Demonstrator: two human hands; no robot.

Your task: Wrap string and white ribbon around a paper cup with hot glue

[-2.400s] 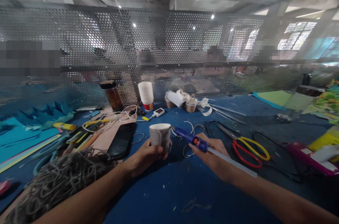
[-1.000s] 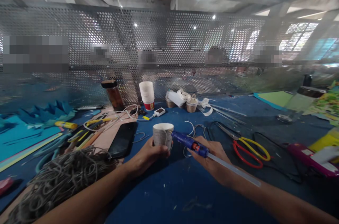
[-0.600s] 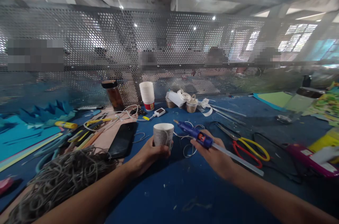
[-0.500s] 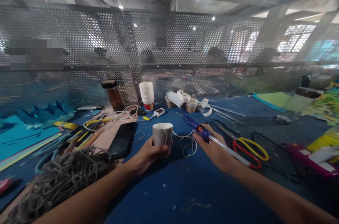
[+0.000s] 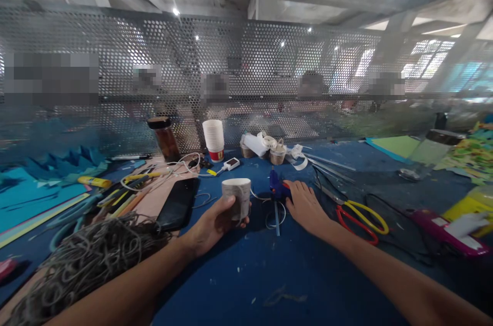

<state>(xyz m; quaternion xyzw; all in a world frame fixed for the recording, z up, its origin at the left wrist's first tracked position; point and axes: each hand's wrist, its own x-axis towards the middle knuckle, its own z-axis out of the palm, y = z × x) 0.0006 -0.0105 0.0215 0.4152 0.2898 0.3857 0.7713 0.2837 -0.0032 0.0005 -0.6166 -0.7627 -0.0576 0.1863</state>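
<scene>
My left hand [image 5: 213,226] is closed around a paper cup [image 5: 235,197] wrapped in grey cord, held upright with its white rim up. A loose end of cord shows on the cup's side. On the table to its right lies a blue glue gun [image 5: 275,186], nozzle pointing away, its clear glue stick [image 5: 277,218] sticking out toward me. My right hand [image 5: 308,208] rests palm down beside it, fingers stretched out, thumb and forefinger at the end of the gun's handle. A white cord [image 5: 265,221] loops on the table near the glue stick.
Scissors [image 5: 362,218] with red and yellow handles lie right of my right hand. Stacked paper cups [image 5: 213,138], a brown jar [image 5: 165,138] and small wrapped cups [image 5: 277,154] stand behind. Left are a phone [image 5: 179,203] and a grey cord heap [image 5: 96,259].
The glue gun has swung round and come down on the table, and my right hand's fingers have straightened beside its handle. My left hand has shifted its hold and turned the cup.
</scene>
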